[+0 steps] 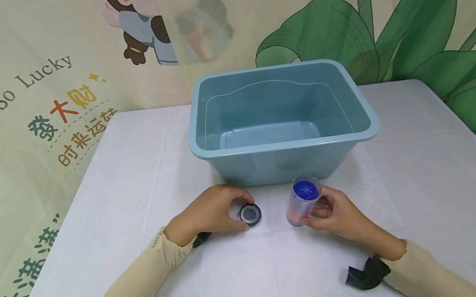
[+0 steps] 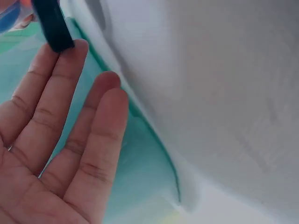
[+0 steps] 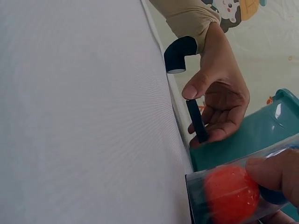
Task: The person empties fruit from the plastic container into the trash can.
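In the head view, my left hand [image 1: 214, 211] pinches a round black lid [image 1: 250, 214] by its rim, thumb on the near side and fingers on the far side. The lid [image 3: 197, 121] shows edge-on in the right wrist view; I cannot tell whether it touches the table. To the right, my right hand [image 1: 343, 216] grips a clear cylindrical container [image 1: 298, 210] with an uncovered top. A blue ball [image 1: 306, 190] lies near its mouth. Lower down, toward the base, is an orange-red ball [image 3: 231, 193]. Fingertips of the left hand [image 2: 56, 135] touch the lid's dark rim [image 2: 53, 25] in the left wrist view.
A light blue plastic tub [image 1: 285, 145] stands just behind both hands. White cloth covers the table [image 1: 279, 281]. A black curved piece [image 1: 368, 273] is at the right wrist, with a similar one [image 3: 180, 53] at the left. A printed curtain [image 1: 75, 39] hangs behind.
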Demonstrator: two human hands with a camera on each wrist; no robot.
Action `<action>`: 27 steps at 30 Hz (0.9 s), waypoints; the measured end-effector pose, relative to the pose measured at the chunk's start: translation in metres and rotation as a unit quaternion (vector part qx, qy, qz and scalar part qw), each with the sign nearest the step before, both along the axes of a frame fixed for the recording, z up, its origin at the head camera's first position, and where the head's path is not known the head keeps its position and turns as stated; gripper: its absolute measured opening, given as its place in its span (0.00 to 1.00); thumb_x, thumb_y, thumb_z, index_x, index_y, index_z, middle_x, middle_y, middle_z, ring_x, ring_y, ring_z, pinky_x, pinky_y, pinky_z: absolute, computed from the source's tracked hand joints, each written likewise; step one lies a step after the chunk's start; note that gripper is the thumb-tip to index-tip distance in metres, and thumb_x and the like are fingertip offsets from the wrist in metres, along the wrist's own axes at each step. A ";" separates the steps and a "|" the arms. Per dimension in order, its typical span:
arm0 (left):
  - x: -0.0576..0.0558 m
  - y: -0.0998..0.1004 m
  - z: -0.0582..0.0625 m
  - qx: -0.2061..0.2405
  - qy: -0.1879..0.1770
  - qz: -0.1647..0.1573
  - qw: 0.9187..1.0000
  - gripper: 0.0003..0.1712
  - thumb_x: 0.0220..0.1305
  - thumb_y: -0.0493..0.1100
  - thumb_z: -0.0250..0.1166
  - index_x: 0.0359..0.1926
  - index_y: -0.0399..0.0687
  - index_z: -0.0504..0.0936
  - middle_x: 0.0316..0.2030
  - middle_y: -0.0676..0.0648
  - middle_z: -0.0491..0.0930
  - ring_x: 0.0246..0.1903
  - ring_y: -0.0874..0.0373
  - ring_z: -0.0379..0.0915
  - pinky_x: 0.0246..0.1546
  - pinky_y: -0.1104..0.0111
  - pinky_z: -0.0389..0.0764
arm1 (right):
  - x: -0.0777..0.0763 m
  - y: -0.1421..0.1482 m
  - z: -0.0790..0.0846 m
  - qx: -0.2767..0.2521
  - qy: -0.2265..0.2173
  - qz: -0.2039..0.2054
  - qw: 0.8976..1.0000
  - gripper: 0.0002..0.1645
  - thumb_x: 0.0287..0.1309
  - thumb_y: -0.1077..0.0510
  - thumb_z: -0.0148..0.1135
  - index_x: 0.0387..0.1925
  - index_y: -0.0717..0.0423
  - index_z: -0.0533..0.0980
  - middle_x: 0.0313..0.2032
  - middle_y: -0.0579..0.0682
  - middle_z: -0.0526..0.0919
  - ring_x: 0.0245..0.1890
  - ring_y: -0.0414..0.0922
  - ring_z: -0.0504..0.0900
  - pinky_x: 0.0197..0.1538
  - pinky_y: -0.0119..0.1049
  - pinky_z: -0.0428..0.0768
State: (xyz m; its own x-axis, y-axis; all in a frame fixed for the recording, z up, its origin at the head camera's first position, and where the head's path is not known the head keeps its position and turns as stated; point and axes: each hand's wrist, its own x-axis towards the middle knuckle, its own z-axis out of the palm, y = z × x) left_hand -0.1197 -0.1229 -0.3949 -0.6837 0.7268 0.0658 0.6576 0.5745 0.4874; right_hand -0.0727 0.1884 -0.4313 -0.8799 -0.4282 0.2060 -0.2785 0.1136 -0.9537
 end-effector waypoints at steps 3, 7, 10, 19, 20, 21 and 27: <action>0.001 0.000 0.002 0.023 -0.003 -0.002 1.000 0.25 0.45 0.46 0.78 0.47 0.50 0.85 0.41 0.60 0.84 0.42 0.63 0.78 0.48 0.69 0.79 | 0.000 0.000 -0.001 -0.004 0.002 0.003 1.000 0.34 0.46 0.76 0.72 0.57 0.75 0.69 0.52 0.55 0.79 0.49 0.37 0.82 0.48 0.33 0.84; 0.003 0.001 0.008 0.062 -0.002 -0.010 0.998 0.25 0.46 0.44 0.77 0.48 0.49 0.85 0.43 0.59 0.84 0.42 0.63 0.80 0.47 0.69 0.81 | 0.000 0.000 -0.002 -0.002 -0.004 0.002 1.000 0.35 0.45 0.77 0.72 0.57 0.75 0.69 0.52 0.64 0.78 0.50 0.36 0.82 0.48 0.34 0.83; 0.005 0.003 0.014 0.087 0.002 -0.020 0.996 0.24 0.47 0.43 0.76 0.49 0.47 0.84 0.44 0.57 0.84 0.43 0.63 0.80 0.46 0.72 0.81 | 0.000 0.000 -0.001 0.004 -0.016 -0.002 1.000 0.37 0.46 0.76 0.72 0.59 0.75 0.69 0.54 0.69 0.76 0.50 0.36 0.82 0.49 0.35 0.83; 0.011 0.010 0.029 0.143 0.014 -0.036 0.989 0.24 0.48 0.41 0.76 0.49 0.45 0.84 0.45 0.54 0.84 0.44 0.65 0.78 0.44 0.75 0.81 | 0.000 0.000 0.000 0.005 -0.021 0.000 1.000 0.39 0.48 0.75 0.71 0.62 0.75 0.66 0.56 0.72 0.74 0.52 0.34 0.81 0.52 0.34 0.81; 0.012 0.011 0.030 0.152 0.015 -0.037 0.988 0.24 0.48 0.40 0.76 0.49 0.45 0.84 0.45 0.54 0.83 0.44 0.65 0.78 0.44 0.75 0.82 | 0.000 0.000 0.000 0.002 -0.021 0.000 1.000 0.39 0.48 0.75 0.71 0.62 0.75 0.67 0.56 0.71 0.74 0.52 0.34 0.81 0.52 0.34 0.81; 0.012 0.013 0.032 0.161 0.015 -0.037 0.986 0.24 0.48 0.40 0.76 0.49 0.44 0.84 0.45 0.54 0.83 0.44 0.65 0.78 0.43 0.75 0.82 | 0.000 0.000 0.000 -0.001 -0.021 0.002 1.000 0.39 0.48 0.75 0.71 0.62 0.76 0.67 0.56 0.71 0.74 0.52 0.34 0.81 0.52 0.34 0.81; 0.015 0.020 0.041 0.205 -0.001 -0.031 0.978 0.22 0.48 0.38 0.76 0.48 0.44 0.83 0.44 0.53 0.83 0.45 0.64 0.78 0.38 0.73 0.84 | 0.001 0.001 -0.001 -0.012 -0.013 0.004 1.000 0.37 0.48 0.76 0.69 0.61 0.77 0.66 0.55 0.71 0.75 0.52 0.35 0.81 0.52 0.33 0.82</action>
State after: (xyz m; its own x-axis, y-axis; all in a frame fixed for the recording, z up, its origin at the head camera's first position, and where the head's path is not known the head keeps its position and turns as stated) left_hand -0.1048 -0.1030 -0.3537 -0.6397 0.6797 0.3588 0.6836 0.2897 0.6699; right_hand -0.0720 0.1889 -0.4322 -0.8816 -0.4308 0.1929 -0.2540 0.0885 -0.9632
